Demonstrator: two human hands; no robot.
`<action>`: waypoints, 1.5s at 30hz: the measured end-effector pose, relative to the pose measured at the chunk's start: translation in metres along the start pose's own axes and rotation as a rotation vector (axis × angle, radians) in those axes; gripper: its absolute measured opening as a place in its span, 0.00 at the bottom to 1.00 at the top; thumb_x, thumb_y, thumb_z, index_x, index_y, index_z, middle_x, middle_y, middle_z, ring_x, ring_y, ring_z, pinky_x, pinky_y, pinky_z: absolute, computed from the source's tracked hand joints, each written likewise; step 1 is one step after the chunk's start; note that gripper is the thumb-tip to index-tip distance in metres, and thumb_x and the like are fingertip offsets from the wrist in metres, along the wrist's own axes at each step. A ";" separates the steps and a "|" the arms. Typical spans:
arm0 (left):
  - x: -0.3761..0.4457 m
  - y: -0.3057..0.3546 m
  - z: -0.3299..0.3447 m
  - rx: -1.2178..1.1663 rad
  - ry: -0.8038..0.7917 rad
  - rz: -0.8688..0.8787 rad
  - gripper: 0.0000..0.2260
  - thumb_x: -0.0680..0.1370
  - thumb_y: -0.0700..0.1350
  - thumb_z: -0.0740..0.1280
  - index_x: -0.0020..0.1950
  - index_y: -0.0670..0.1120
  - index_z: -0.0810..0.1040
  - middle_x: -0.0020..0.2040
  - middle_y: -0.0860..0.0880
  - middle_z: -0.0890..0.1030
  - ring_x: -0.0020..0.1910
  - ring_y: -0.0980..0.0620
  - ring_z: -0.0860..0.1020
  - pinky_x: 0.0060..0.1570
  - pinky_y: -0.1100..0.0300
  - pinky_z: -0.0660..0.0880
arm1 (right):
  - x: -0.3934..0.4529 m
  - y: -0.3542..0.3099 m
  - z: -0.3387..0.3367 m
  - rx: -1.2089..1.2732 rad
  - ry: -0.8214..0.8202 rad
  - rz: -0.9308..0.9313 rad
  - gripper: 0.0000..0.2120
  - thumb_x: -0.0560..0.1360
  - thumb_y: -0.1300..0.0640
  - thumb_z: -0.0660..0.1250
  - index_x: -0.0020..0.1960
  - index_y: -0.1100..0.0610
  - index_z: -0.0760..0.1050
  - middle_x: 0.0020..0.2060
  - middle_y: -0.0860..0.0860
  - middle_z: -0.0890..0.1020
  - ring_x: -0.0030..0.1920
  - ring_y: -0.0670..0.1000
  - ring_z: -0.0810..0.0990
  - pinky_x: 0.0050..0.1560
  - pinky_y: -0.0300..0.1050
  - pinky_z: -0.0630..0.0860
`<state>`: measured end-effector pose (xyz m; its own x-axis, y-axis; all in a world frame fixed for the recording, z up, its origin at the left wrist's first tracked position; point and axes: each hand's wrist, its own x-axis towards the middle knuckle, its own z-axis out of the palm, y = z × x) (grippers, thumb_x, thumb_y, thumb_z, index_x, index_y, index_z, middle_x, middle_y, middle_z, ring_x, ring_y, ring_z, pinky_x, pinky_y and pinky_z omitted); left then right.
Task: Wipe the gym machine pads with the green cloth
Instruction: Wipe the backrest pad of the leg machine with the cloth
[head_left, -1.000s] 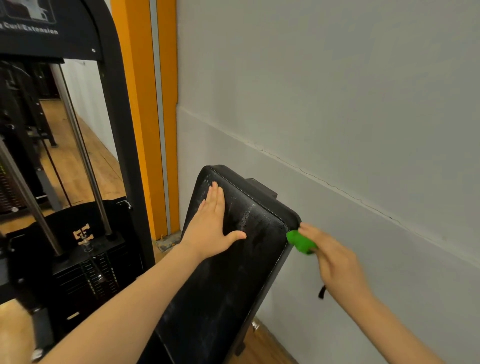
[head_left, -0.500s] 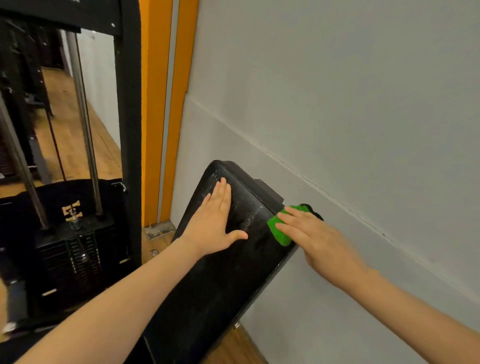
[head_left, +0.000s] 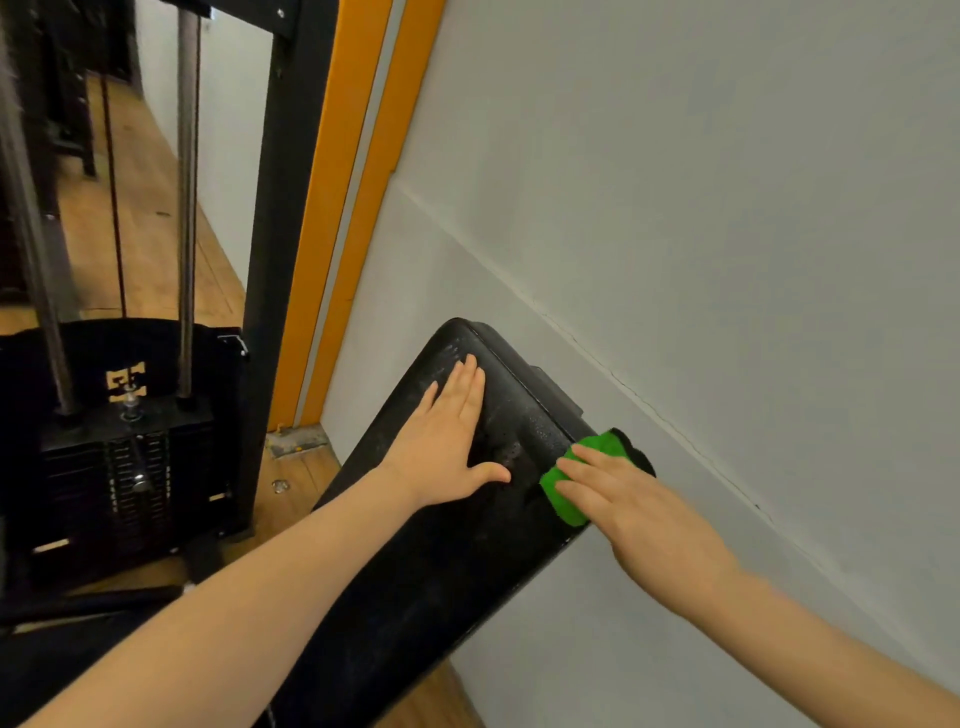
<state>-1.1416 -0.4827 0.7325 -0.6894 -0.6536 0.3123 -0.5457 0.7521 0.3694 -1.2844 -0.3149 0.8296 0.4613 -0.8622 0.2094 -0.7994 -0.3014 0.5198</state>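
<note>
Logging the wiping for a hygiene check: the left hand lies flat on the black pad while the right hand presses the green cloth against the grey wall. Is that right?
Not quite. The head view shows the right hand pressing the cloth on the pad's edge nearest the wall, not on the wall itself. The left hand does lie flat on the pad.

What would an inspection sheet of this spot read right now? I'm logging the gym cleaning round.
Surface: black pad, tilted, speckled near its top.
Job's things: green cloth on the pad's right edge.
Clutter: small shiny bit on the floor.
Hands: left hand flat on the pad; right hand presses the cloth with straight fingers.
Cables: thin cable above the weight stack.
Surroundings: grey wall, orange trim, wooden floor.
</note>
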 end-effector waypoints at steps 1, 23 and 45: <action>0.000 0.000 0.000 -0.006 -0.001 0.002 0.50 0.74 0.69 0.59 0.77 0.41 0.34 0.77 0.44 0.33 0.73 0.51 0.30 0.74 0.53 0.38 | 0.014 0.000 -0.001 -0.001 0.014 0.017 0.19 0.62 0.68 0.72 0.52 0.61 0.81 0.52 0.56 0.83 0.55 0.58 0.81 0.54 0.53 0.75; -0.018 0.003 0.024 -0.154 0.054 -0.186 0.52 0.70 0.74 0.51 0.77 0.39 0.34 0.75 0.41 0.30 0.75 0.47 0.31 0.73 0.53 0.37 | 0.083 0.014 0.024 0.008 -0.292 0.007 0.27 0.70 0.64 0.72 0.68 0.57 0.71 0.69 0.54 0.69 0.70 0.57 0.66 0.69 0.51 0.54; -0.017 -0.011 0.030 -0.197 0.018 -0.153 0.52 0.72 0.73 0.58 0.77 0.42 0.33 0.77 0.45 0.31 0.75 0.51 0.31 0.76 0.52 0.39 | 0.102 0.024 0.040 -0.028 -0.137 -0.102 0.22 0.60 0.67 0.76 0.53 0.61 0.81 0.53 0.56 0.82 0.55 0.58 0.81 0.55 0.56 0.75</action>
<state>-1.1389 -0.4773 0.6967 -0.5967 -0.7611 0.2544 -0.5384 0.6148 0.5763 -1.2721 -0.4261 0.8302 0.4812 -0.8757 0.0400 -0.7389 -0.3806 0.5560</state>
